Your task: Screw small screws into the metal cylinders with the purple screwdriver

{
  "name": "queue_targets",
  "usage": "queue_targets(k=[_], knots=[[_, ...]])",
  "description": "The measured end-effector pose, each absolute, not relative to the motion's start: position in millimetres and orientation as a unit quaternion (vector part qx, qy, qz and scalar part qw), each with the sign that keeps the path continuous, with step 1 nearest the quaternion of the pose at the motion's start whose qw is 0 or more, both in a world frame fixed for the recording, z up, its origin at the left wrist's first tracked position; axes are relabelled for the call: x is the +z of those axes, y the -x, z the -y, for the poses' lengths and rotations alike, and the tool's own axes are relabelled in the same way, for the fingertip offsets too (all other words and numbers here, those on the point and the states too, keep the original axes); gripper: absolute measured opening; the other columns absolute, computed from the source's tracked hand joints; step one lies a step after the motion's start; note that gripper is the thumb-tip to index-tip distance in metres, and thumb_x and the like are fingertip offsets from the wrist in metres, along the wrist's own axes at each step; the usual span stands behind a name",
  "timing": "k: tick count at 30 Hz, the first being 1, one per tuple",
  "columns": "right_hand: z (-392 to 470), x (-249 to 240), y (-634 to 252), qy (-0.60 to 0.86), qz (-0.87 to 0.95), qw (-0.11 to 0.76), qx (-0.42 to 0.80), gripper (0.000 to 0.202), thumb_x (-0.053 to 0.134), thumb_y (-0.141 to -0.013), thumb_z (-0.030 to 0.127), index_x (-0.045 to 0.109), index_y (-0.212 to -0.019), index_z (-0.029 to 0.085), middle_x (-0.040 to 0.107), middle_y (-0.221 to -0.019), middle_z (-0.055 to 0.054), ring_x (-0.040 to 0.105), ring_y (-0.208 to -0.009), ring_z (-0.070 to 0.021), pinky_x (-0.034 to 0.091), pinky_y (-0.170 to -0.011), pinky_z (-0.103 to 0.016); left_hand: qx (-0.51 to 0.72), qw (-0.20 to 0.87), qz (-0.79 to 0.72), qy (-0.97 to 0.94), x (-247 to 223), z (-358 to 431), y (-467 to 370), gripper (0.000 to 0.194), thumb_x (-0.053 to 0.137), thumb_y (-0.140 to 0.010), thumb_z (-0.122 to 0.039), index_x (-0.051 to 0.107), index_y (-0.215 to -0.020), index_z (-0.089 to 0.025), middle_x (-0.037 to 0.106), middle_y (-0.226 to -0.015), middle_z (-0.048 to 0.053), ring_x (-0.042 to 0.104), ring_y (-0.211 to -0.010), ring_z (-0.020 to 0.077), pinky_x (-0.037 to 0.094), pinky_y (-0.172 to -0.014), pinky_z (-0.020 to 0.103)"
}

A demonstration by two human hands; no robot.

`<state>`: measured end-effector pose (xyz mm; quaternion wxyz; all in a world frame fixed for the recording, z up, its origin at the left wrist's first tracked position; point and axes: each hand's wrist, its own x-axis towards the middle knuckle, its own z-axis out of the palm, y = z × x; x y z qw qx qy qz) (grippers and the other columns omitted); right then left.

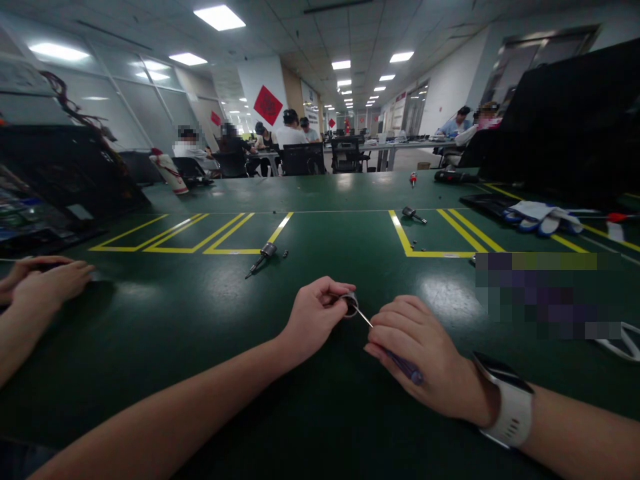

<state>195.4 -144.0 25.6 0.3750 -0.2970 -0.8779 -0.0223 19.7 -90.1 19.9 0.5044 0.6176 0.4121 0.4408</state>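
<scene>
Between thumb and fingers, my left hand (315, 313) pinches a small metal ring-shaped part (353, 297) just over the green table (235, 400). My right hand (417, 353), with a white-strapped watch on its wrist, is wrapped round a screwdriver (404, 365) with a purple handle. The thin shaft points up and left, its tip at or inside the ring; exact contact is too small to tell. Further off lies a dark cylindrical metal part with a long shaft (267, 251), beside a tiny dark piece (285, 254). A similar shafted part (411, 213) rests on the right.
Another person's hands (55, 280) are at the left edge. White-and-blue gloves (543, 217) lie right, near a dark monitor (580, 127). A white bottle (170, 172) stands back left. Yellow tape (430, 254) marks the table; a blurred-out patch covers its right side. Several people sit beyond.
</scene>
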Motion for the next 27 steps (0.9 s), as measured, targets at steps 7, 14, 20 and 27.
queue_targets(k=[7, 14, 20, 27], knots=[[144.6, 26.4, -197.4, 0.272, 0.876, 0.398, -0.008, 0.006, 0.052, -0.084, 0.016, 0.055, -0.089, 0.017, 0.064, -0.08, -0.005, 0.056, -0.077, -0.017, 0.041, -0.074, -0.035, 0.457, 0.497, -0.427, -0.601, 24.2, 81.1, -17.2, 0.011, 0.059, -0.07, -0.015, 0.058, -0.081, -0.013, 0.067, -0.09, 0.006, 0.064, -0.077, 0.0154, 0.054, -0.072, 0.032], [145.7, 29.3, -196.1, 0.293, 0.872, 0.39, 0.04, 0.008, 0.051, -0.085, 0.015, 0.056, -0.09, 0.018, 0.063, -0.082, -0.004, 0.055, -0.078, -0.0167, 0.04, -0.076, -0.036, 0.471, 0.416, -0.465, -0.623, 12.0, 43.1, 0.4, 0.05, 0.065, -0.062, -0.009, 0.055, -0.111, -0.015, 0.064, -0.098, 0.006, 0.064, -0.085, 0.0181, 0.049, -0.084, 0.037], [124.8, 42.3, -189.2, 0.408, 0.771, 0.438, 0.219, 0.012, 0.049, -0.086, 0.028, 0.059, -0.085, 0.02, 0.061, -0.08, -0.002, 0.056, -0.074, -0.0161, 0.043, -0.067, -0.032, 0.422, 0.127, -0.495, -0.749, 6.7, 3.1, 15.7, 0.033, 0.068, -0.065, -0.017, 0.064, -0.098, -0.018, 0.062, -0.095, 0.005, 0.058, -0.089, 0.0213, 0.046, -0.082, 0.038], [75.2, 42.8, -164.1, 0.414, 0.638, 0.548, 0.348, 0.03, 0.051, -0.084, 0.041, 0.061, -0.067, 0.019, 0.059, -0.067, -0.001, 0.055, -0.068, -0.0151, 0.042, -0.066, -0.03, 0.402, 0.122, -0.468, -0.777, 10.0, -24.4, 14.4, 0.026, 0.076, -0.057, -0.029, 0.058, -0.071, -0.015, 0.056, -0.071, 0.0, 0.053, -0.07, 0.0162, 0.043, -0.067, 0.03]])
